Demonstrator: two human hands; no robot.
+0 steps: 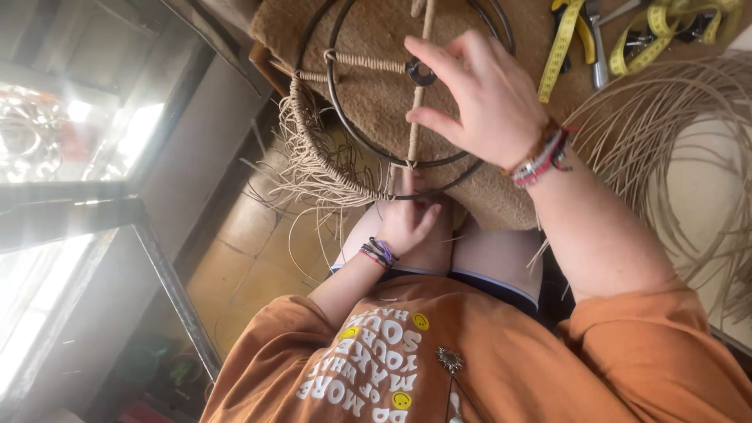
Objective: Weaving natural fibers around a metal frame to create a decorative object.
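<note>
A round wire frame (392, 168) is held at the table's edge, over the knees. A wrapped cord (417, 102) is pinched by the right hand (478, 98) (fingers half spread). The frame's bottom rim is gripped by the left hand (407, 219). A yellow tape (560, 47) lies beside.

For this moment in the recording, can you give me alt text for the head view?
A person in an orange shirt works on a round metal frame partly wrapped in tan cord. The right hand pinches a cord-wrapped spoke, and the left hand grips the frame's near rim. A yellow tape measure and a coil of cane strands lie nearby.
</note>
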